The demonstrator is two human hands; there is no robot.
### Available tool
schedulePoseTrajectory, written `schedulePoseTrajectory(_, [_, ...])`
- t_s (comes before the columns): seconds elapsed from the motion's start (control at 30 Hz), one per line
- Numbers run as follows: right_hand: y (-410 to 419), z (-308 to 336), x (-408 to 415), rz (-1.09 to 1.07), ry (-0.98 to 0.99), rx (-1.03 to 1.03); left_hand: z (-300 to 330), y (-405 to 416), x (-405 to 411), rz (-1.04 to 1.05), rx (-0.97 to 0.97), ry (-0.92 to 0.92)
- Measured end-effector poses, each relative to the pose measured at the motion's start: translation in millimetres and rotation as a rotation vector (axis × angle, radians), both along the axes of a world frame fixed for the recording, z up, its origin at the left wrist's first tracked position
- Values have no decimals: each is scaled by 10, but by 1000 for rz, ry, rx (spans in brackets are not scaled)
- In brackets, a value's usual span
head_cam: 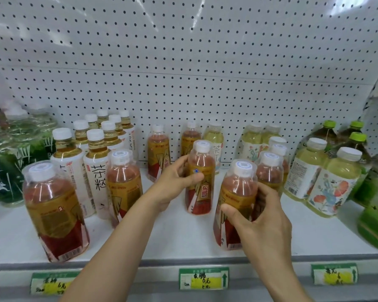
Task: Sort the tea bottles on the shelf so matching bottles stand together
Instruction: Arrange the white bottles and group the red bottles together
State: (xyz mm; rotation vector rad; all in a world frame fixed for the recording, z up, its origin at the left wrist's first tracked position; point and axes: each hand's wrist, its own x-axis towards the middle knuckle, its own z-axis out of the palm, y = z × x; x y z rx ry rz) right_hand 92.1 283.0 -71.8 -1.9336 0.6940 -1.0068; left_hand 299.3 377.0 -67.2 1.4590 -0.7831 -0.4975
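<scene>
Both grips are wrapped around red-tea bottles: the left hand (172, 182) grips the middle bottle (200, 179) at its label, the right hand (260, 216) clasps the front bottle (236, 203) just right of it. Both stand upright on the shelf (183, 238). Full of reddish tea, they are probably weighty; the film labels look slick, so mid-body is the surest hold. White-labelled amber bottles (96, 171) cluster left of the middle bottle; pale-green floral ones (327, 186) lie right.

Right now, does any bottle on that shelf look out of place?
Yes. One pale yellow tea bottle stands at the back among red tea bottles, apart from the floral-label yellow group on the right. Red ones are also scattered: two sit left, by the white-label bottles. Nothing is spilled or tipped.
</scene>
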Motion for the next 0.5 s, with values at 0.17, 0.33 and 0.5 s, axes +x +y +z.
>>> schedulePoseTrajectory(0.17, [-87,-29,70,-15,-21,-83,21,286,-218,6,-8,-21])
schedulePoseTrajectory(0.33, [-196,-79,145,-80,32,-130,3,513,-359,-25,4,19])
schedulePoseTrajectory(0.5, [219,-64,51,-114,-140,-336,-13,569,-465,-59,-1,124])
